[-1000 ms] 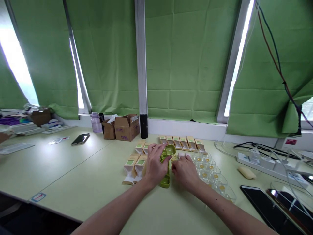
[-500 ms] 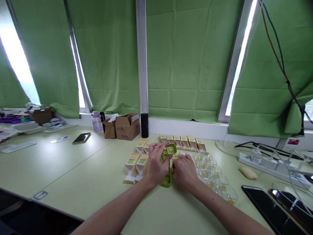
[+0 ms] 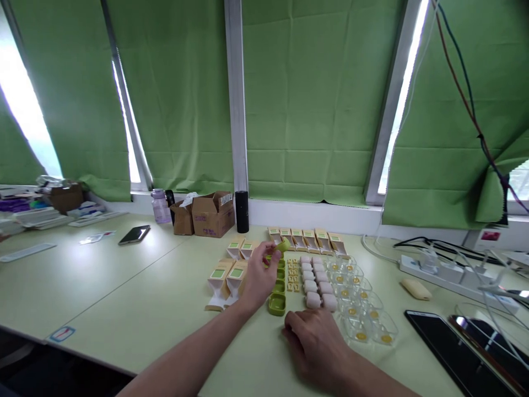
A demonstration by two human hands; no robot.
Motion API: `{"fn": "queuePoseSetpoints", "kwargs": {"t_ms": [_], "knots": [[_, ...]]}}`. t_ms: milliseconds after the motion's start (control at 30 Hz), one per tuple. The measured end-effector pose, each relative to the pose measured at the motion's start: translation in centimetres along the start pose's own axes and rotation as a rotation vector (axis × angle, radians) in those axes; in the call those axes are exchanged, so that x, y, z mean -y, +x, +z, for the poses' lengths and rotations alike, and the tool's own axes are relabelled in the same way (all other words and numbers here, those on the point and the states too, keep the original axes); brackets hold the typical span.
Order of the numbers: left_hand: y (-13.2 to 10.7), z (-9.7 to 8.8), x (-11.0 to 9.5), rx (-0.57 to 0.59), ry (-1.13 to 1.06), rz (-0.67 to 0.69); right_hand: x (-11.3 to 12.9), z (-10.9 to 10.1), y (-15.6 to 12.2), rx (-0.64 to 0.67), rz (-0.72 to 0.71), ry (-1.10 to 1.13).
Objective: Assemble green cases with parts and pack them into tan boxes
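Note:
My left hand (image 3: pixel 261 278) pinches a small green square case (image 3: pixel 282 245), tilted and raised above a column of similar open green cases (image 3: pixel 276 304). Close to the table's front, my right hand (image 3: pixel 316 342) rests with its fingers curled in; whatever is inside them, if anything, is hidden. Just beyond it stand two rows of pale pink rounded blocks (image 3: pixel 313 300). Small gold-coloured pieces (image 3: pixel 293 287) lie between the blocks and the green cases. To the right are clear plastic cups (image 3: pixel 356 329) with yellow round bottoms.
Small tan cartons with green squares (image 3: pixel 218 274) stand left of the cases, and more cartons (image 3: pixel 309 240) line the back. A black cylinder (image 3: pixel 242 212) and cardboard boxes (image 3: pixel 214 215) are behind. At right lie a power strip (image 3: pixel 450 273) and a dark tablet (image 3: pixel 438 344).
My right hand has drawn back toward me from the gold pieces, uncovering them and the pink blocks. The green case in my left hand has turned from facing me to tilted.

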State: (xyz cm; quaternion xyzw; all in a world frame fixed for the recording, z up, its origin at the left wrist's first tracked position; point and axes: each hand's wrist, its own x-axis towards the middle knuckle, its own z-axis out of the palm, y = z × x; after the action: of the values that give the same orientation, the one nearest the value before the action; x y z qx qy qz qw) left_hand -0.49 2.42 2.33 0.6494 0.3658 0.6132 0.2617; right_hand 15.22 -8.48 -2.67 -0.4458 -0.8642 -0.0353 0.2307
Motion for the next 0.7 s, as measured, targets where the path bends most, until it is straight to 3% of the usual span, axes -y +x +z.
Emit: {"fn": "queuePoseSetpoints", "kwargs": {"t_ms": [133,267,700], "knots": [[0.6,0.2,0.0,0.092,-0.438,-0.362,0.2,0.1,-0.2,0.065,-0.012,0.017],[0.6,0.3,-0.8,0.149,-0.776,-0.59,0.1,-0.4,-0.2,0.105,-0.017,0.037],[0.7,0.2,-1.3,0.097,-0.902,-0.703,0.2,-0.9,0.0,0.149,-0.022,0.034]]}}
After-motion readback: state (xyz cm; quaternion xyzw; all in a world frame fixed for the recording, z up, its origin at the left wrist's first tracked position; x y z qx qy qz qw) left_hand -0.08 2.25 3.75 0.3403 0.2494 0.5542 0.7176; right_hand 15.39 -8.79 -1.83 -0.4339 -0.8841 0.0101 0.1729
